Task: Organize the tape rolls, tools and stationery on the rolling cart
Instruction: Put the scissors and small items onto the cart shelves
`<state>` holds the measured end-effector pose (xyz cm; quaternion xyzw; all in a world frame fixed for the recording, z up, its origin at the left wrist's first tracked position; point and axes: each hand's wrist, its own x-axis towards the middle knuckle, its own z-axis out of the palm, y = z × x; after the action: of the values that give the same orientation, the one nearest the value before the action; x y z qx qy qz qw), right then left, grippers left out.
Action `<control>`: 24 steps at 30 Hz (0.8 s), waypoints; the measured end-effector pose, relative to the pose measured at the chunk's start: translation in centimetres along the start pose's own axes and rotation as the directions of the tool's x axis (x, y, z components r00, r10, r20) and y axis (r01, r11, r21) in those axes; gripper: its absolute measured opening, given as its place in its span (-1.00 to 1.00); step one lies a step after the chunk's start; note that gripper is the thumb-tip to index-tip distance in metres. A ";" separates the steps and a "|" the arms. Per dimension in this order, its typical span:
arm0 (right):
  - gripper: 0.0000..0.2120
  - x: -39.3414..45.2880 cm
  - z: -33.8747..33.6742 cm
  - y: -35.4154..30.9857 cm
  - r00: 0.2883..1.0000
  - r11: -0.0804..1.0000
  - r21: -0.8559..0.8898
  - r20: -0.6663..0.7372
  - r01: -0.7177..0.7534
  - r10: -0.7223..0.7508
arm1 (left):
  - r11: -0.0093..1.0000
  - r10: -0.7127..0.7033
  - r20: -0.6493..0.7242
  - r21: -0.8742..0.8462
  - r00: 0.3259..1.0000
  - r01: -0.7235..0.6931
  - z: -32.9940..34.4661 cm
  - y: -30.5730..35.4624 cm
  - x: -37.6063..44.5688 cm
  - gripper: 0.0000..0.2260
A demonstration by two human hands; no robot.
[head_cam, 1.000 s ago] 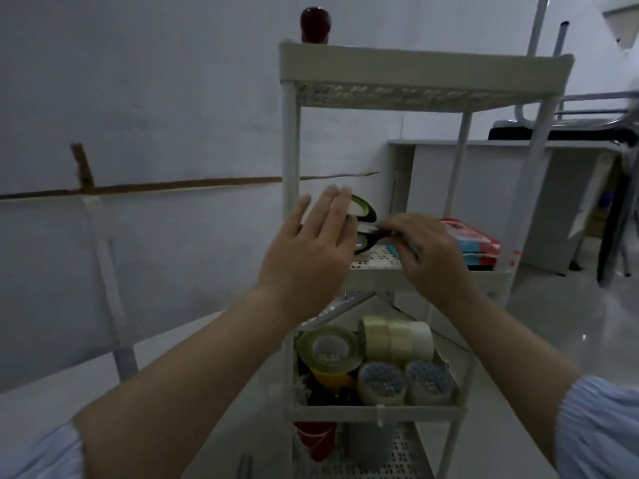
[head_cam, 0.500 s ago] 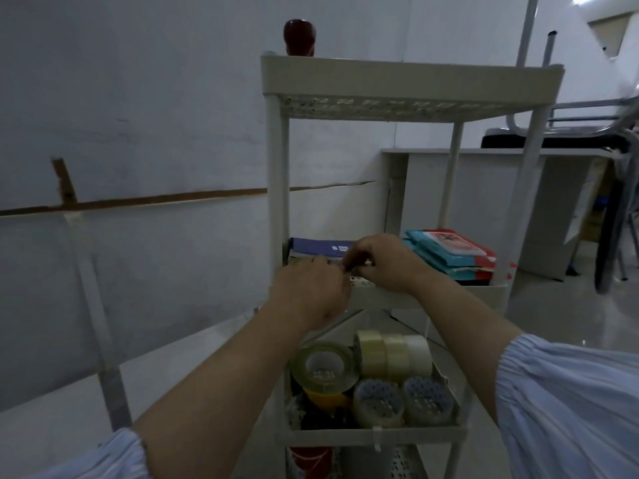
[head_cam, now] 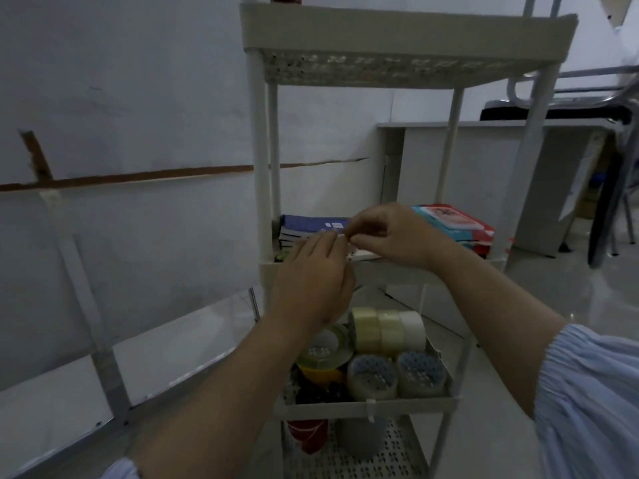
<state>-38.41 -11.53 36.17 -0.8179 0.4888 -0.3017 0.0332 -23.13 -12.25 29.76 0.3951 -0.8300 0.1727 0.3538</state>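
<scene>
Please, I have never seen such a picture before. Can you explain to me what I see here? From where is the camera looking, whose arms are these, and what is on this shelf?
The camera sits on a person's head and looks forward and down, so both arms are that person's own. No robot is here. In front stands a white rolling cart with several shelves. The middle shelf holds a stack of notebooks and coloured packs. The shelf below holds tape rolls. The left hand and right hand meet above the middle shelf. The right fingers seem to pinch something small; it is too small and blurred to name.
</scene>
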 end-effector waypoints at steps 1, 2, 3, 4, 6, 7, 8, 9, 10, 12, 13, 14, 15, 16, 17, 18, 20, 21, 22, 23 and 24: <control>-0.86 -0.9 -0.4 0.0 0.999 1.000 0.022 -0.045 0.006 -0.006 | 1.000 0.008 -0.065 -0.026 0.998 -0.009 0.5 0.6 -0.6 -0.58; -0.86 -2.0 -0.8 0.2 0.995 0.999 0.029 -0.095 0.018 -0.015 | 0.998 0.011 -0.095 -0.063 0.995 -0.017 1.0 1.3 -1.3 -0.58; -0.86 -3.2 -1.1 0.5 0.989 0.999 0.029 -0.148 0.031 -0.026 | 0.994 0.017 -0.116 -0.104 0.993 -0.029 1.4 2.3 -1.9 -0.58; -0.85 -4.5 -1.2 0.9 0.980 0.999 0.032 -0.196 0.040 -0.033 | 0.988 0.026 -0.130 -0.145 0.991 -0.045 1.9 3.4 -2.5 -0.57; -0.82 -7.4 -1.2 2.0 0.968 0.999 0.039 -0.250 0.034 -0.023 | 0.974 0.059 -0.130 -0.208 0.990 -0.085 3.2 5.8 -3.8 -0.57; -0.80 -9.1 -0.9 2.7 0.966 0.999 0.034 -0.257 0.022 -0.013 | 0.964 0.078 -0.116 -0.243 0.990 -0.104 3.9 7.1 -4.5 -0.58; -0.78 -10.9 -0.6 3.5 0.968 1.000 0.017 -0.252 0.001 0.004 | 0.952 0.097 -0.095 -0.282 0.991 -0.120 4.8 8.5 -5.2 -0.58; -0.76 -12.8 -0.3 4.4 0.973 1.000 -0.007 -0.230 -0.031 0.028 | 0.938 0.114 -0.071 -0.321 0.991 -0.131 5.7 10.0 -5.9 -0.59; -0.76 -14.9 0.2 5.5 0.979 0.997 -0.030 -0.194 -0.071 0.064 | 0.926 0.129 -0.041 -0.353 0.991 -0.135 6.7 11.5 -6.7 -0.59; -0.76 -19.4 1.3 7.9 0.981 0.982 -0.070 -0.101 -0.176 0.168 | 0.902 0.153 0.048 -0.415 0.987 -0.119 9.0 14.4 -8.5 -0.58; -0.74 -21.7 1.9 9.3 0.973 0.969 -0.093 -0.056 -0.229 0.224 | 0.891 0.163 0.108 -0.444 0.981 -0.099 10.2 15.8 -9.4 -0.57; -0.72 -24.0 2.5 10.7 0.959 0.952 -0.115 -0.016 -0.283 0.283 | 0.886 0.174 0.169 -0.458 0.970 -0.079 11.4 17.1 -10.4 -0.57; -0.71 -26.4 3.1 12.1 0.937 0.930 -0.132 0.018 -0.343 0.348 | 0.885 0.187 0.224 -0.462 0.956 -0.065 12.7 18.4 -11.4 -0.57; -0.70 -28.7 3.7 13.5 0.907 0.902 -0.136 0.046 -0.410 0.419 | 0.881 0.205 0.279 -0.470 0.938 -0.053 13.9 19.5 -12.4 -0.57; -0.70 -30.9 4.4 14.8 0.873 0.872 -0.122 0.063 -0.474 0.484 | 0.875 0.223 0.334 -0.483 0.916 -0.036 15.1 20.6 -13.6 -0.56; -0.70 -33.0 5.1 16.0 0.837 0.839 -0.098 0.073 -0.535 0.542 | 0.870 0.233 0.387 -0.493 0.892 -0.013 16.3 21.5 -14.7 -0.56; -0.71 -36.7 6.9 18.1 0.765 0.769 -0.064 0.082 -0.635 0.639 | 0.863 0.228 0.498 -0.502 0.836 0.064 18.7 23.0 -17.2 -0.55; -0.71 -38.3 7.9 19.0 0.732 0.737 -0.055 0.088 -0.673 0.675 | 0.855 0.221 0.547 -0.507 0.807 0.109 19.8 23.7 -18.3 -0.53; -0.71 -39.8 8.9 19.7 0.705 0.711 -0.045 0.102 -0.702 0.702 | 0.849 0.204 0.585 -0.505 0.785 0.156 20.7 24.3 -19.5 -0.53; -0.70 -41.2 10.0 20.3 0.685 0.693 -0.035 0.124 -0.720 0.718 | 0.846 0.181 0.617 -0.494 0.766 0.198 21.5 24.8 -20.5 -0.53; -0.69 -42.6 11.1 20.8 0.668 0.680 -0.031 0.160 -0.732 0.727 | 0.842 0.169 0.671 -0.479 0.722 0.247 22.2 25.3 -21.6 -0.54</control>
<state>-63.26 9.88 0.26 -0.5750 0.7651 -0.2056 0.2043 -43.35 2.59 -1.37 0.3331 -0.9056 -0.2342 0.1186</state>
